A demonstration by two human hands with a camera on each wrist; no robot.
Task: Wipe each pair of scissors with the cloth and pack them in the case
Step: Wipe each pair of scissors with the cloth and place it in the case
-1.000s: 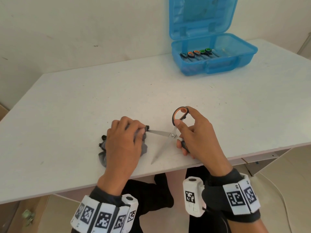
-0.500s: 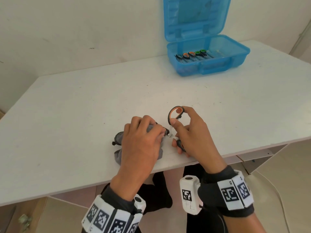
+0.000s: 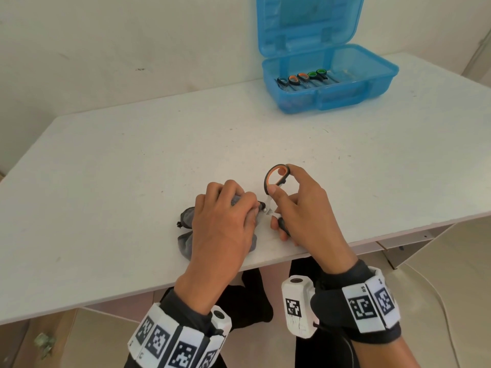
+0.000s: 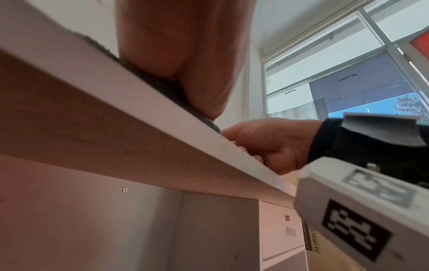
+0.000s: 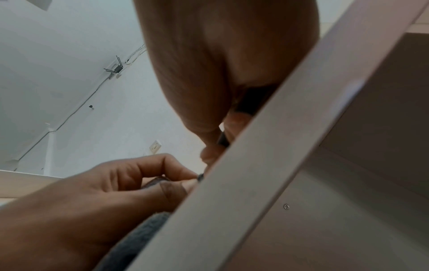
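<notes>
My right hand (image 3: 288,208) grips a pair of black scissors with orange-lined handles (image 3: 276,176) near the table's front edge, thumb on the upper loop, lower handle inside the curled fingers. My left hand (image 3: 225,216) clutches the grey cloth (image 3: 186,243) and pinches it round the blades right up at the pivot, so the blades are hidden. In the right wrist view the left hand (image 5: 130,185) pinches the cloth (image 5: 130,243) by the table edge. The open blue case (image 3: 329,78) stands at the back right with several scissors (image 3: 303,78) lying inside.
The white table (image 3: 132,160) runs back to a wall; its front edge lies just under my wrists. The case lid stands upright against the wall. Under the table are a cupboard panel (image 4: 92,220) and my dark-trousered legs (image 3: 252,301).
My left hand has slid the cloth rightward along the blades, from their tips up to the pivot. The blades, open and visible a second ago, are now covered. The right hand keeps its hold.
</notes>
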